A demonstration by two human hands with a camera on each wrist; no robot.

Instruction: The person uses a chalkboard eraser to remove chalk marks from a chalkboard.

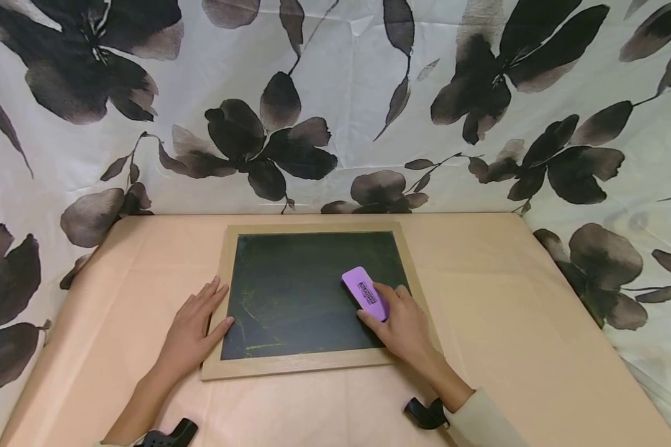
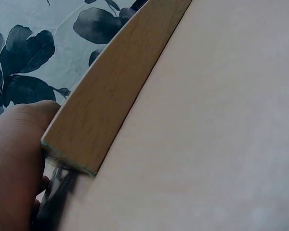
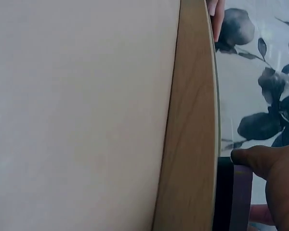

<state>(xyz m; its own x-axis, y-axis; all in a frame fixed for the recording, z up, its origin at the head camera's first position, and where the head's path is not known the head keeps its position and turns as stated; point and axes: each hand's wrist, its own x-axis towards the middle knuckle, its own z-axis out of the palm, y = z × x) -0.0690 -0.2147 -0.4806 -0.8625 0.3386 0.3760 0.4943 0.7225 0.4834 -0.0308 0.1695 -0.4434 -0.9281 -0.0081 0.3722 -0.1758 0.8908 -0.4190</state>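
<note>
A small chalkboard (image 1: 307, 279) in a light wooden frame (image 1: 291, 363) lies on the table, with faint yellow chalk marks (image 1: 263, 346) toward its lower left. My right hand (image 1: 405, 323) grips a purple chalkboard eraser (image 1: 363, 290) with black lettering, tilted over the right part of the board. The right wrist view shows the eraser (image 3: 241, 197) edge-on, its dark underside at the board's surface. My left hand (image 1: 192, 329) rests on the frame's left side with fingers extended, its thumb tip at the board's inner edge. In the left wrist view, the left hand (image 2: 14, 163) is beside the frame's corner.
The table (image 1: 497, 323) has a plain peach-coloured cover. Behind it and down its sides hangs white cloth (image 1: 358, 74) with dark printed flowers. A black wrist device (image 1: 170, 433) is on the left wrist and another black device (image 1: 425, 415) on the right.
</note>
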